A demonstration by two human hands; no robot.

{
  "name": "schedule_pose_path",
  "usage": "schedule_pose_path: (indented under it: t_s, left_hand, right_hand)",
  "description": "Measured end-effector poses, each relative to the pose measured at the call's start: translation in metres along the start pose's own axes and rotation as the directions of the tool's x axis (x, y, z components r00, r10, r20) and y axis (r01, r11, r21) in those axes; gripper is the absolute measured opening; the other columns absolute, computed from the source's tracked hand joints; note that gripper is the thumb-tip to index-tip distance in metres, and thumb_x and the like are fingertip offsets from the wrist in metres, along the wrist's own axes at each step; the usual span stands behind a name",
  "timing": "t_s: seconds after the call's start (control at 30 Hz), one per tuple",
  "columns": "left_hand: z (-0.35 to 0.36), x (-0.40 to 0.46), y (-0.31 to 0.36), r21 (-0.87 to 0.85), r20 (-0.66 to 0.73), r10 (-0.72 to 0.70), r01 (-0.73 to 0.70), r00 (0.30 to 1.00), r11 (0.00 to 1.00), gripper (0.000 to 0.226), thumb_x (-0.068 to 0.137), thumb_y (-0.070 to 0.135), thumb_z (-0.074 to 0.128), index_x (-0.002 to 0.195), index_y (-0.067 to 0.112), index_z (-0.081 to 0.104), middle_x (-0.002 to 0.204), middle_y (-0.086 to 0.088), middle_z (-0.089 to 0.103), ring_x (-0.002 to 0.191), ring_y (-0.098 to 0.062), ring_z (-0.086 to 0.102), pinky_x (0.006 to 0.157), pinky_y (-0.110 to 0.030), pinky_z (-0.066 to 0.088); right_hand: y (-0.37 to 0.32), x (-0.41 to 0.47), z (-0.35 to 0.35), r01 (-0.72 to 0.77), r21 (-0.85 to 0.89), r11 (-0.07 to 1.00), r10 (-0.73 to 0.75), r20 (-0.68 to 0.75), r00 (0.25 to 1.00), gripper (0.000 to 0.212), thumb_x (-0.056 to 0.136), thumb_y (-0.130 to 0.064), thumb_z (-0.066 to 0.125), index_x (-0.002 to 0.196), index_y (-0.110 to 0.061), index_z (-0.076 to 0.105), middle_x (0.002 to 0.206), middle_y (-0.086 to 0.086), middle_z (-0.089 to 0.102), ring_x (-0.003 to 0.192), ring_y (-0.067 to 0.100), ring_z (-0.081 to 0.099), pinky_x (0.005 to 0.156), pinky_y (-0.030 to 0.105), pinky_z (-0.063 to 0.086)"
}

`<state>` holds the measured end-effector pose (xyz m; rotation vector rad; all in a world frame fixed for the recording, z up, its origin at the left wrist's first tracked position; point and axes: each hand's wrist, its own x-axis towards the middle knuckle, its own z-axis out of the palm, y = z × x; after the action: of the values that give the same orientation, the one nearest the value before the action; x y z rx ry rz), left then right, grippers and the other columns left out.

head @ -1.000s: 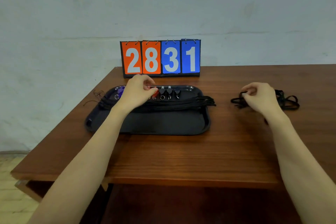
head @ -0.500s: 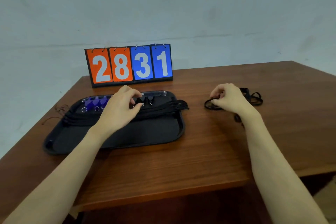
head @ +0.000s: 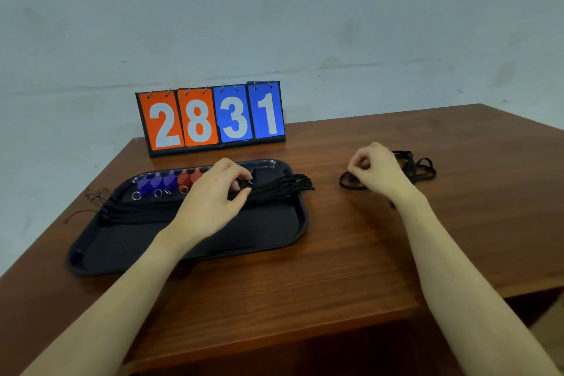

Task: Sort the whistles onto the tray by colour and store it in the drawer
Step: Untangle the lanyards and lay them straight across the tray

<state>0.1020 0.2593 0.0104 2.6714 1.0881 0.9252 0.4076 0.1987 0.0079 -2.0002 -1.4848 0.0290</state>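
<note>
Two bare forearms reaching up from the bottom edge over a brown wooden table (head: 351, 268)

At about 9 o'clock from the middle of the tabletop, a black tray (head: 189, 241), near half bare, far half loaded

Left hand (head: 213, 201) over the tray's middle, fingers curled together, thumb and fingertips (head: 241, 175) pinched on something small and dark with a glint of a metal ring beside it; too hidden to say whether a whistle

Under that hand, a bundle of black cords (head: 274, 189) running across the tray from 9 to 3 o'clock, ends spilling over the right rim onto the table

Along the tray's far edge, at 10 to 11 o'clock of the left hand, a row of whistles side by side: purple whistles (head: 157, 183) to the left, red whistles (head: 189, 178) just to their right, silver rings on the near ends; row hidden past the hand

At 3 o'clock from the tray, well apart from it, right hand (head: 377, 172) resting knuckles-up on the table, fingers bunched together and pinched on a black cord tangle (head: 418, 166) lying loose under and beyond it

Off the tray's left rim at 9 o'clock, thin dark threads (head: 94, 198) on the wood

Farthest, at 12 o'clock of the tray, a flip scoreboard (head: 210, 117) upright at the table's back edge, orange 2 and 8, blue 3 and 1, against a pale wall (head: 305, 9)
</note>
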Motion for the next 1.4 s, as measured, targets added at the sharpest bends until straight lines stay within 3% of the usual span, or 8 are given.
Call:
schedule_pose_path:
  t_s: [0.13, 0.27, 0.4, 0.67, 0.87, 1.13, 1.27, 1.4]
  left_hand:
    - [0.002, -0.003, 0.009, -0.035, -0.016, 0.056, -0.056, 0.998, 0.998, 0.024, 0.088, 0.019, 0.063, 0.112, 0.021, 0.062, 0.106, 0.011, 0.052, 0.085, 0.0, 0.058, 0.079, -0.024, 0.053]
    - [0.005, -0.006, 0.023, -0.111, -0.059, 0.106, -0.112, 0.993, 0.987, 0.023, 0.088, 0.018, 0.064, 0.11, 0.022, 0.063, 0.102, 0.012, 0.056, 0.086, -0.001, 0.058, 0.082, -0.018, 0.05]
    - [0.011, -0.008, 0.041, -0.351, -0.094, 0.085, -0.113, 0.992, 0.929, 0.02, 0.087, 0.014, 0.066, 0.106, 0.02, 0.067, 0.095, 0.01, 0.063, 0.088, -0.008, 0.062, 0.078, -0.017, 0.05]
    - [0.022, -0.005, 0.067, -0.71, 0.095, -0.034, 0.092, 0.995, 0.698, 0.028, 0.089, 0.014, 0.064, 0.117, 0.018, 0.063, 0.092, 0.002, 0.069, 0.075, -0.006, 0.067, 0.07, -0.019, 0.054]
    - [0.026, -0.002, 0.075, -0.785, 0.247, -0.072, 0.244, 0.966, 0.569, 0.034, 0.09, 0.016, 0.063, 0.124, 0.017, 0.06, 0.09, -0.002, 0.065, 0.069, -0.006, 0.06, 0.061, -0.018, 0.047]
    - [0.024, 0.0, 0.071, -0.804, 0.161, -0.152, 0.219, 0.975, 0.553, 0.013, 0.089, 0.009, 0.063, 0.096, 0.005, 0.073, 0.078, -0.002, 0.071, 0.065, -0.009, 0.06, 0.059, -0.019, 0.05]
    - [0.02, 0.002, 0.065, -0.844, 0.157, -0.186, 0.23, 0.97, 0.484, 0.014, 0.09, 0.007, 0.061, 0.099, 0.003, 0.072, 0.08, -0.006, 0.071, 0.067, -0.011, 0.062, 0.06, -0.02, 0.05]
    - [0.017, 0.005, 0.062, -0.883, 0.162, -0.223, 0.242, 0.961, 0.403, 0.016, 0.09, 0.007, 0.06, 0.101, 0.002, 0.071, 0.083, -0.008, 0.071, 0.069, -0.014, 0.061, 0.062, -0.021, 0.051]
  right_hand:
    - [-0.011, -0.002, -0.016, 0.08, 0.438, 0.895, 0.061, -0.299, 0.952, 0.006, 0.092, -0.015, 0.058, 0.091, -0.013, 0.063, 0.097, 0.003, 0.066, 0.092, 0.014, 0.061, 0.085, 0.028, 0.05]
    - [-0.029, -0.013, -0.029, 0.225, 0.733, 0.642, 0.028, -0.316, 0.948, 0.003, 0.092, -0.01, 0.06, 0.091, -0.008, 0.061, 0.084, 0.007, 0.071, 0.079, 0.015, 0.069, 0.073, 0.02, 0.053]
    - [-0.041, -0.02, -0.035, 0.305, 0.684, 0.662, -0.188, -0.241, 0.952, 0.003, 0.085, -0.009, 0.068, 0.087, -0.009, 0.071, 0.093, 0.005, 0.074, 0.093, 0.017, 0.068, 0.087, 0.027, 0.051]
    - [-0.056, -0.027, -0.028, 0.25, 0.787, 0.563, -0.372, -0.029, 0.928, 0.008, 0.07, -0.021, 0.075, 0.078, -0.021, 0.078, 0.092, -0.005, 0.065, 0.096, 0.011, 0.058, 0.08, 0.023, 0.044]
    - [-0.063, -0.028, -0.018, 0.237, 0.757, 0.609, -0.45, 0.084, 0.889, 0.012, 0.073, -0.019, 0.076, 0.08, -0.028, 0.079, 0.104, 0.001, 0.065, 0.104, 0.012, 0.057, 0.079, 0.02, 0.045]
    - [-0.06, -0.024, -0.013, 0.197, 0.67, 0.716, -0.326, 0.072, 0.943, 0.017, 0.093, -0.014, 0.058, 0.088, -0.022, 0.072, 0.097, -0.004, 0.072, 0.093, 0.009, 0.064, 0.079, 0.022, 0.049]
    - [-0.054, -0.02, -0.015, 0.043, 0.585, 0.81, -0.281, 0.323, 0.904, 0.033, 0.101, -0.013, 0.039, 0.097, -0.011, 0.072, 0.099, 0.005, 0.073, 0.094, 0.012, 0.068, 0.087, 0.028, 0.052]
    - [-0.059, -0.024, -0.017, 0.061, 0.599, 0.799, -0.367, 0.405, 0.837, 0.029, 0.095, -0.019, 0.048, 0.101, -0.006, 0.073, 0.103, 0.011, 0.073, 0.097, 0.017, 0.067, 0.088, 0.019, 0.049]
